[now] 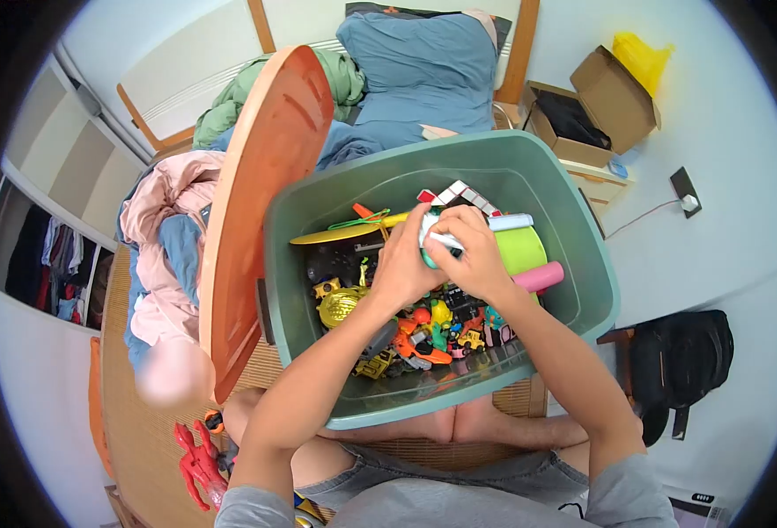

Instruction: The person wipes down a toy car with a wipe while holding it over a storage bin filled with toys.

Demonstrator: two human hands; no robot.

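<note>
Pink clothing [164, 255] lies heaped beyond the left side of the green tub [595, 273], with a red figure [199, 462] on the floor nearer the person, outside the tub's lower left corner. An orange panel [261, 202] stands on edge along the tub's left side, tilted, probably so that it leaves the opening uncovered. In the tub's left part lie a yellow disc [340, 235] and, nearer the person, a shiny yellow ball [340, 308]. The left hand [401, 264] is over the tub's middle, its fingers closed round one side of a small white and green item [427, 227], which seems to be steadied there. Below it, small toy vehicles [423, 348] are jumbled on the tub's bottom, as if dropped in loosely. The right hand [475, 251] meets the left, touching or nearly so, its thumb and forefinger bent together on the item's white part; this looks like a fine grip for working a small piece, while the palm side hides most of its shape, so I cannot tell what it is. Toward the tub's right side lie a lime-green cylinder [520, 250] and a pink roll [540, 277], likely resting on their sides because they are long. Beyond the tub's far right corner sits an open cardboard box [613, 92]; a black backpack [683, 356] is outside its right side.
</note>
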